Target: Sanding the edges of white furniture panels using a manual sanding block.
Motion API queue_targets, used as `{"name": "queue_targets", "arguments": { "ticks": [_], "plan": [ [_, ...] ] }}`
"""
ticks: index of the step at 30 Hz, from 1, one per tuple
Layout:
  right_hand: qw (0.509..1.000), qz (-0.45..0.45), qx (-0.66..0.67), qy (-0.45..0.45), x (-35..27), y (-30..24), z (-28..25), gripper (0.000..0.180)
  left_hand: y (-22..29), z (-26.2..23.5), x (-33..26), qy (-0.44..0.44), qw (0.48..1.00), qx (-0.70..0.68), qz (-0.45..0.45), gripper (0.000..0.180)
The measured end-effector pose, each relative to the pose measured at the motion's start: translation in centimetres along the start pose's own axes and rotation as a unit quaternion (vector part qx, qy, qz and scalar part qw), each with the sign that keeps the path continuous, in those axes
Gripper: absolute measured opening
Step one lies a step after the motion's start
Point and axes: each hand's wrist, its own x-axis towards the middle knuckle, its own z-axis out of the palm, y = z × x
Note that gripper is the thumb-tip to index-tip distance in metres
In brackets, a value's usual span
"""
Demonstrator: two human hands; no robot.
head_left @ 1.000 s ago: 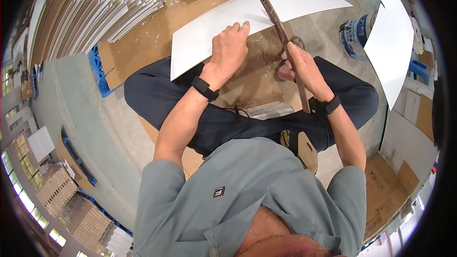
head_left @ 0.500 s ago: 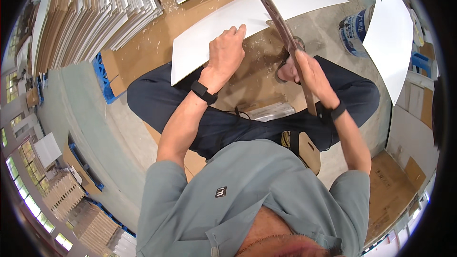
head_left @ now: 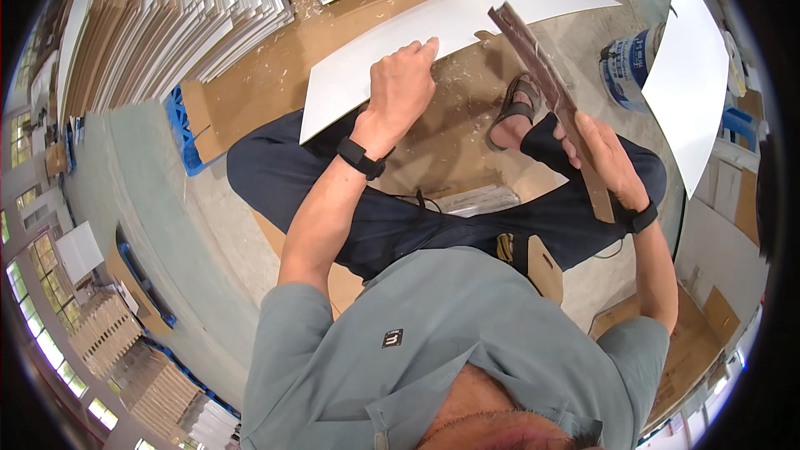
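Note:
A long white board point(head_left: 342, 79) lies slantwise across my left knee, reaching away to the far right. My left hand point(head_left: 402, 83) is closed at its near edge, fingers curled over the top; the thumb is mostly hidden. In my right hand point(head_left: 608, 154) is a long, narrow brown strip point(head_left: 533, 50), gripped near its lower end. Its far end points up and left, close to the board's near edge but apart from it. Pale dust marks the strip's face. A small brown notch-like spot point(head_left: 483, 34) shows on the board's edge.
Tall stacks of white-and-brown boards point(head_left: 171, 25) stand at the far left, on cardboard point(head_left: 229, 96) over a blue pallet point(head_left: 179, 137). At right, another white board point(head_left: 692, 75) leans by a blue-and-white bucket point(head_left: 618, 75). My sandalled foot point(head_left: 514, 117) rests between. White shavings litter the cardboard.
My right hand has moved right and slightly toward me with the strip, which has swung away from the board's edge. The left hand keeps its hold on the board.

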Motion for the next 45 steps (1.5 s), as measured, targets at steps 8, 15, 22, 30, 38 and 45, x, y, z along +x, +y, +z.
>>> {"name": "queue_targets", "arguments": {
  "ticks": [8, 15, 22, 30, 38, 45],
  "plan": [
    [0.993, -0.061, -0.033, 0.093, 6.9, -0.7, 5.6, 0.052, 0.0, -0.5, 0.1, -0.014, 1.0, 0.002, -0.009, 0.039],
    [0.99, -0.077, -0.038, 0.112, 0.5, 2.6, 6.3, 0.047, -0.6, -1.1, 1.3, 0.013, 1.0, -0.004, 0.009, 0.037],
    [0.925, -0.273, -0.15, 0.215, 9.2, 4.3, 9.2, 0.04, -2.8, -3.4, 4.2, 0.009, 0.999, 0.036, 0.037, 0.03],
    [0.842, -0.421, -0.13, 0.311, 14.6, -3.6, 4.7, 0.039, -5.3, -5.3, 7.2, -0.043, 0.996, 0.044, 0.064, 0.029],
    [0.908, -0.345, -0.115, 0.207, 12.6, 2.3, 6.6, 0.044, -6.7, -7.0, 9.6, -0.089, 0.994, 0.049, 0.032, 0.041],
    [0.864, -0.396, -0.175, 0.258, 18.4, 2.0, 4.7, 0.046, -7.5, -7.1, 10.5, -0.08, 0.996, 0.031, 0.025, 0.045]
  ]
}}
